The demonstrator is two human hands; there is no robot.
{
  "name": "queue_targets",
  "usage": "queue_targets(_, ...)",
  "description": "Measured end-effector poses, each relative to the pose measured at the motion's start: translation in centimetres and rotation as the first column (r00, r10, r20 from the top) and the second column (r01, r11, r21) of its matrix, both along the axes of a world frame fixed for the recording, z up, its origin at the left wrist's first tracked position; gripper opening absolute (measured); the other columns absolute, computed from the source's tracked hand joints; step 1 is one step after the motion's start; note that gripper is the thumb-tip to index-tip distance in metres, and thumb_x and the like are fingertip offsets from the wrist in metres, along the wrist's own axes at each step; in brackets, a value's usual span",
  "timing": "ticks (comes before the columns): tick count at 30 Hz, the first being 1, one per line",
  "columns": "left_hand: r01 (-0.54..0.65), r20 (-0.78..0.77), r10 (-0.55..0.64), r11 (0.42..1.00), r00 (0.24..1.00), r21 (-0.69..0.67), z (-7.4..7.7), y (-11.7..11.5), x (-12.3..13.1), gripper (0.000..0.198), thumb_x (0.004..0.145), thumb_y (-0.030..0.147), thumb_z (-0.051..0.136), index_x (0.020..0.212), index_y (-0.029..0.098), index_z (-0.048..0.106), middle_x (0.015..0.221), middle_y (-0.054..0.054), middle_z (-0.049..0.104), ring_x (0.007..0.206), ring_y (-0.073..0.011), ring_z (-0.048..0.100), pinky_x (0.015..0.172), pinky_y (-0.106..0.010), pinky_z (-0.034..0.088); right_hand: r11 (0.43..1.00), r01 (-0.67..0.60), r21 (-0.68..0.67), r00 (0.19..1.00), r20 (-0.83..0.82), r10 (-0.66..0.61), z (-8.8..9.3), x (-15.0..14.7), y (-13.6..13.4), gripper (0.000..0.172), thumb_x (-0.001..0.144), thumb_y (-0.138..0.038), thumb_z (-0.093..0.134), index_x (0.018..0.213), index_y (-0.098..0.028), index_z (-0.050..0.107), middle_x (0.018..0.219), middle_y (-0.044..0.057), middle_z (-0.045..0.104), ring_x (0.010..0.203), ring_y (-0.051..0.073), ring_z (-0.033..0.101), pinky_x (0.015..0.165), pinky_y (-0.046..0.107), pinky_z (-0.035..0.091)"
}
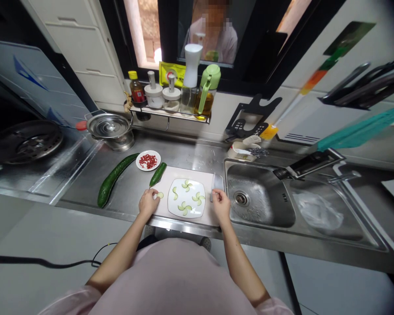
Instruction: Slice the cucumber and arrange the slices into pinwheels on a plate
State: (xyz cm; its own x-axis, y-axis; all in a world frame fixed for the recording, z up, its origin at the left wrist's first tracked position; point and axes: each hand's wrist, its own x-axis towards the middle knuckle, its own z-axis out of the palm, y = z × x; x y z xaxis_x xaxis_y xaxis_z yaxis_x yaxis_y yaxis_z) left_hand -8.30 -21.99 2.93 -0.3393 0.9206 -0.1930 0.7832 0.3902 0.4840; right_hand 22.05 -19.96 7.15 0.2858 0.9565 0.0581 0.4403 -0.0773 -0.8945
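My left hand is at the left edge of a pale cutting board, its fingertips pinched at a cucumber slice. On the board sits a white square plate with thin cucumber slices fanned out in several pinwheel shapes; the one at the left is only partly formed. At the board's right edge, my right hand has its fingers closed at the near end of a knife, whose handle they mostly hide. A cut piece of cucumber lies at the board's upper left corner.
A whole cucumber and a small dish of chopped red pieces lie to the left. A lidded steel pot stands beside the stove. Bottles and jars fill a wall rack. The sink is on the right.
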Motion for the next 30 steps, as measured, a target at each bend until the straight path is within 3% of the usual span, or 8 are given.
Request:
queue_targets(7,0.030,0.082,-0.032,0.999,0.996,0.036,-0.4,0.6,0.2,0.011,0.075,0.017,0.060,0.085,0.022,0.061,0.090,-0.001,0.068,0.082,-0.0161,0.061,0.074,-0.025,0.042,1.000,-0.012,-0.009,1.000,-0.021,0.011,-0.5,0.1,-0.2,0.037,0.078,-0.047,0.050,0.087,-0.014,0.065,0.056,-0.005,0.044,0.054,0.012,0.041,0.054,0.024,0.034)
queue_targets(12,-0.086,0.278,0.058,0.992,0.959,0.090,-0.1,1.0,0.7,0.008,0.076,0.024,0.061,0.083,0.020,0.062,0.081,0.000,0.067,0.069,-0.0128,0.058,0.068,-0.024,0.043,0.999,-0.026,-0.022,0.999,-0.029,0.026,0.1,-0.4,-0.1,0.036,0.076,-0.047,0.052,0.086,-0.015,0.066,0.056,-0.004,0.046,0.055,0.013,0.044,0.055,0.024,0.036)
queue_targets(15,-0.183,0.530,0.077,0.972,0.845,0.151,1.0,1.8,1.9,0.016,0.072,0.031,0.065,0.080,0.017,0.061,0.077,-0.002,0.065,0.066,-0.0116,0.056,0.067,-0.023,0.045,0.996,-0.080,-0.029,0.996,-0.051,0.078,0.7,-1.7,0.2,0.035,0.076,-0.046,0.053,0.087,-0.015,0.065,0.059,-0.003,0.049,0.055,0.012,0.046,0.056,0.024,0.038)
queue_targets(19,-0.199,0.793,-0.023,0.963,0.609,0.180,3.8,2.5,4.3,0.028,0.063,0.036,0.073,0.077,0.016,0.061,0.074,-0.002,0.064,0.069,-0.0121,0.058,0.067,-0.023,0.046,0.969,-0.245,-0.020,0.966,-0.085,0.243,2.0,-4.5,0.7,0.033,0.078,-0.044,0.054,0.094,-0.016,0.065,0.062,-0.003,0.051,0.057,0.012,0.047,0.057,0.023,0.040)
queue_targets(22,-0.184,0.901,-0.043,0.974,0.431,0.134,6.3,2.4,5.9,0.035,0.057,0.037,0.079,0.078,0.015,0.063,0.066,0.001,0.060,0.062,-0.0098,0.054,0.059,-0.020,0.042,0.925,-0.379,0.016,0.922,-0.083,0.379,3.2,-6.6,1.1,0.032,0.079,-0.042,0.057,0.098,-0.018,0.066,0.072,0.000,0.059,0.064,0.013,0.051,0.064,0.025,0.043)
queue_targets(26,-0.170,0.935,-0.069,0.976,0.348,0.136,8.8,2.1,6.7,0.034,0.054,0.033,0.081,0.076,0.015,0.063,0.065,0.002,0.058,0.059,-0.0075,0.051,0.053,-0.018,0.036,0.881,-0.472,0.048,0.878,-0.068,0.474,4.4,-8.3,1.5,0.027,0.080,-0.039,0.057,0.097,-0.020,0.066,0.083,0.002,0.066,0.071,0.014,0.054,0.068,0.026,0.045)
queue_targets(30,-0.151,0.938,-0.075,0.980,0.337,0.133,9.7,2.0,6.7,0.033,0.054,0.033,0.081,0.076,0.015,0.063,0.066,0.002,0.058,0.058,-0.0064,0.048,0.052,-0.017,0.033,0.871,-0.483,0.092,0.872,-0.040,0.488,5.0,-8.8,1.7,0.018,0.081,-0.036,0.057,0.086,-0.020,0.065,0.082,0.002,0.067,0.072,0.014,0.054,0.070,0.027,0.044)
